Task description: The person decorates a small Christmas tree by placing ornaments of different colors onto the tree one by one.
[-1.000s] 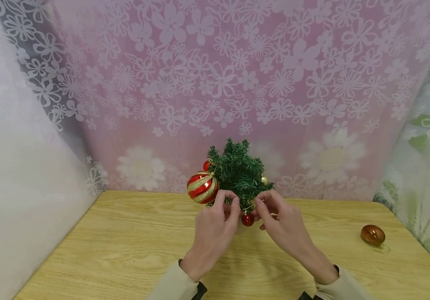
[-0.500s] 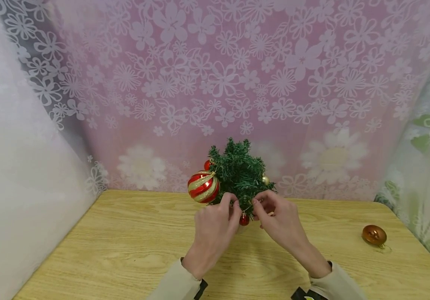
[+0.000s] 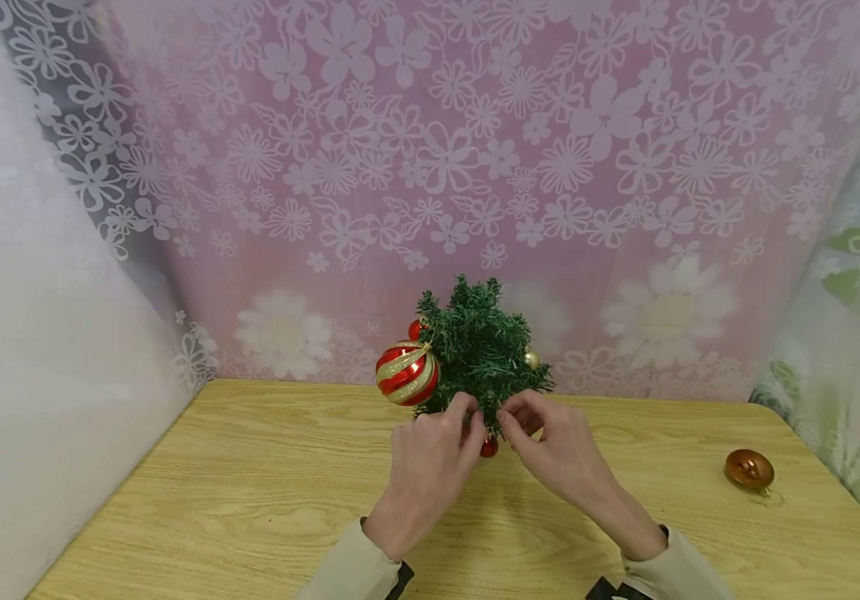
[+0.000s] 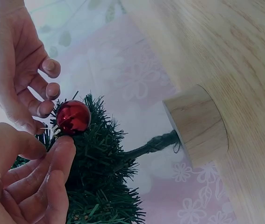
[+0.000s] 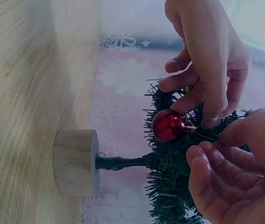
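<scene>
A small red Christmas ball point(image 3: 488, 447) hangs at the front of a little green artificial tree point(image 3: 478, 333). My left hand point(image 3: 430, 446) has its thumb and index finger curled at the ball's cap and string. From the right, my right hand point(image 3: 559, 442) pinches the thin string point(image 5: 206, 136) between thumb and index finger, fingertips close to the branch. Up close in the left wrist view, the red ball point(image 4: 73, 116) lies just beyond both hands' fingertips. The tree's round wooden base point(image 5: 76, 162) stands on the table.
A large red-and-gold striped ball point(image 3: 406, 372) and a smaller red ball point(image 3: 415, 330) hang on the tree's left; a gold ball point(image 3: 531, 358) is on its right. A shiny copper-brown ornament point(image 3: 749, 469) lies at the table's right. Behind is a floral curtain point(image 3: 445, 150).
The red ball has shifted slightly left and lower. My right hand has moved left, closer to my left hand, and both hands' fingertips have come down a little at the branch.
</scene>
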A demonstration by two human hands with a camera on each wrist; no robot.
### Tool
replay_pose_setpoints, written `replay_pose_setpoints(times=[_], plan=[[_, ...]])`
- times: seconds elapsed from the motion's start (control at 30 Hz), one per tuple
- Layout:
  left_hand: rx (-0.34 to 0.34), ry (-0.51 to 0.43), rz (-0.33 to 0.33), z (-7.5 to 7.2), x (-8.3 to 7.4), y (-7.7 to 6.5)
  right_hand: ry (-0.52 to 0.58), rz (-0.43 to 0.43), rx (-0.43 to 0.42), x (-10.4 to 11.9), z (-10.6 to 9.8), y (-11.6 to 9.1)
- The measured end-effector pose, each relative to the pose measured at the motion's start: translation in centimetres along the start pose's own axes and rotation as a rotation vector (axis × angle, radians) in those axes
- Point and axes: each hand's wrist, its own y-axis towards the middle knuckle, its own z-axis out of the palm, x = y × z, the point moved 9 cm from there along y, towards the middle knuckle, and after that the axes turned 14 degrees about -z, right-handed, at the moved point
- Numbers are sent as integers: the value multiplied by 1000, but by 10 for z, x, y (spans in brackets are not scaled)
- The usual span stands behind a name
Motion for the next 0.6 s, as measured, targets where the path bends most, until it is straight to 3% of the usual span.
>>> replay_pose_setpoints(times=[0.33,0.6], plan=[[-36,6,6,-4,2,-2,5,0,2,0,-3,-2],[-127,-41,116,-18,-5,-8,-2,3,3,-2,-21,-7]])
